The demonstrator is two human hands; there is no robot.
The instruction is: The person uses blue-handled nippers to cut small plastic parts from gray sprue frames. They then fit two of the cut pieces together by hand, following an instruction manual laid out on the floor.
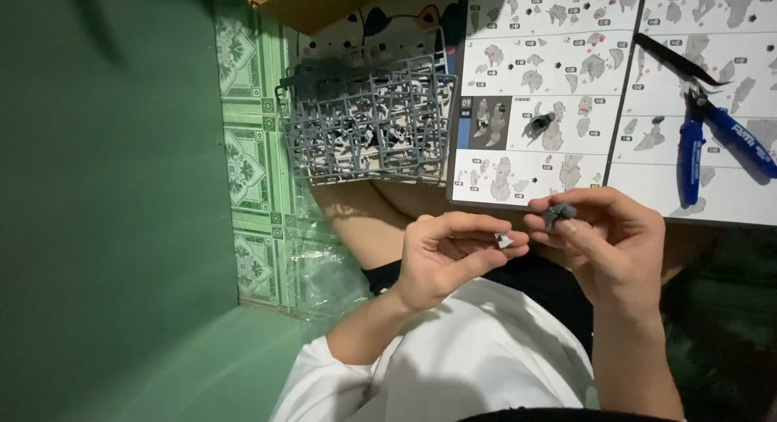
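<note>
My left hand [449, 256] pinches a tiny pale plastic part [503, 241] between thumb and fingertips. My right hand [603, 244] holds a small dark grey assembled model piece [558, 214] at its fingertips, close to the left hand's part but apart from it. Both hands hover over my lap, just below the open instruction booklet [558, 90]. A small dark model part [541, 122] lies on the booklet page.
A stack of grey plastic part frames [368, 122] lies left of the booklet. Blue-handled nippers [712, 139] and black tweezers [676, 59] rest on the booklet's right page. A green wall [105, 187] and patterned floor tiles [255, 155] are at left, with a clear plastic bag [324, 264] below the frames.
</note>
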